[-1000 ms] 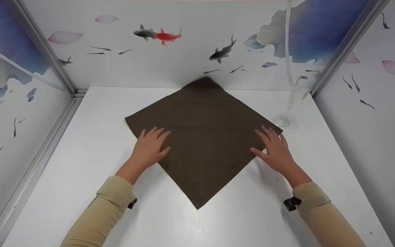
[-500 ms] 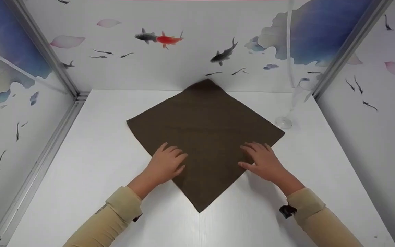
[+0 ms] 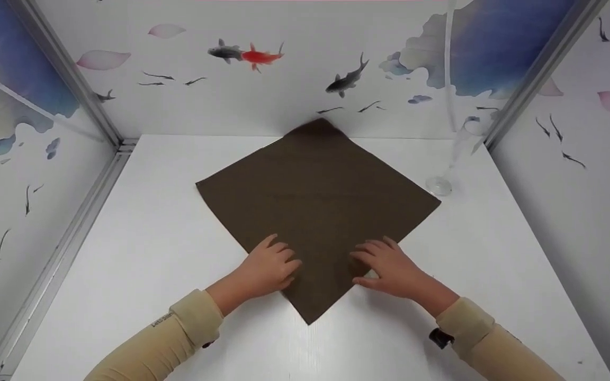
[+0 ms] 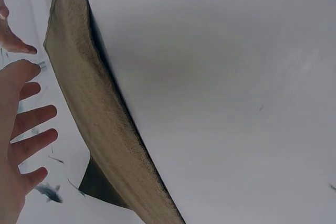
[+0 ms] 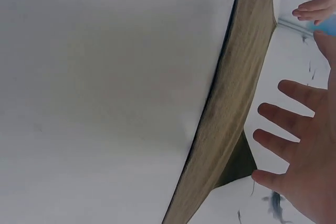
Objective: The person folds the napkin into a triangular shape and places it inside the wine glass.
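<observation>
One brown cloth (image 3: pixel 318 196) lies on the white table (image 3: pixel 125 227) like a diamond. One corner points at me; the far one goes up the back wall (image 3: pixel 294 95). It looks square, with no long way. My left hand (image 3: pixel 268 269) and right hand (image 3: pixel 387 270) are over its near part, fingers spread. One clear glass (image 3: pixel 439 186) stands by its right corner. My left sleeve (image 3: pixel 188 323) has writing too tiny to read.
</observation>
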`<action>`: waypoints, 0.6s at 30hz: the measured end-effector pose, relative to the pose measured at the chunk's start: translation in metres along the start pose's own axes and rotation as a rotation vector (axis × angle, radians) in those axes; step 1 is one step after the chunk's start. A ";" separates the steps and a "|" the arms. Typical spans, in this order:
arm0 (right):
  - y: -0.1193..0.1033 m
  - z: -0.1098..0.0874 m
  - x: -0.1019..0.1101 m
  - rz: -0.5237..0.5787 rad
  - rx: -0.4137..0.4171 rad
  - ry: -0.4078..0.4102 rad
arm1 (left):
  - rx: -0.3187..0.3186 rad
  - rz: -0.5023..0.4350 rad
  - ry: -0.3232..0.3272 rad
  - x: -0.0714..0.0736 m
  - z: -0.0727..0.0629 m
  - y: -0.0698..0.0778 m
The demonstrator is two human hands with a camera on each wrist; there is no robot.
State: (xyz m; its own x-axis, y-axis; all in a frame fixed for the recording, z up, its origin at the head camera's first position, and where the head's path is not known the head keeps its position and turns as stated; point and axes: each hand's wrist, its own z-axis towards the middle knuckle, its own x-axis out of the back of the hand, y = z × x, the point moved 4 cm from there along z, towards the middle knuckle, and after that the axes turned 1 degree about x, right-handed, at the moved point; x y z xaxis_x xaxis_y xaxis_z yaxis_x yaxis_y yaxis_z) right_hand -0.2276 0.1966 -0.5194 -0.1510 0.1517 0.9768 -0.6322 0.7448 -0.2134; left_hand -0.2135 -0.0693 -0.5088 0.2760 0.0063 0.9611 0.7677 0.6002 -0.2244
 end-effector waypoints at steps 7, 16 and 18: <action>-0.015 -0.002 -0.015 -0.005 0.104 -0.079 | -0.116 0.021 -0.204 -0.011 -0.003 0.014; -0.030 0.000 -0.031 -0.082 0.310 -0.012 | -0.206 0.061 -0.240 -0.020 -0.008 0.024; -0.033 0.001 -0.033 -0.098 0.347 0.001 | -0.201 0.057 -0.236 -0.023 -0.008 0.025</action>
State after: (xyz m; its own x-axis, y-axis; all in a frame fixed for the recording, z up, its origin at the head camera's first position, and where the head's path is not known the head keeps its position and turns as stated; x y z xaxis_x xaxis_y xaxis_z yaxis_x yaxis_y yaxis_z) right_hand -0.2025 0.1669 -0.5445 -0.0761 0.0911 0.9929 -0.8639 0.4912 -0.1113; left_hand -0.1958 -0.0613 -0.5374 0.1979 0.2354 0.9515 0.8603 0.4235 -0.2837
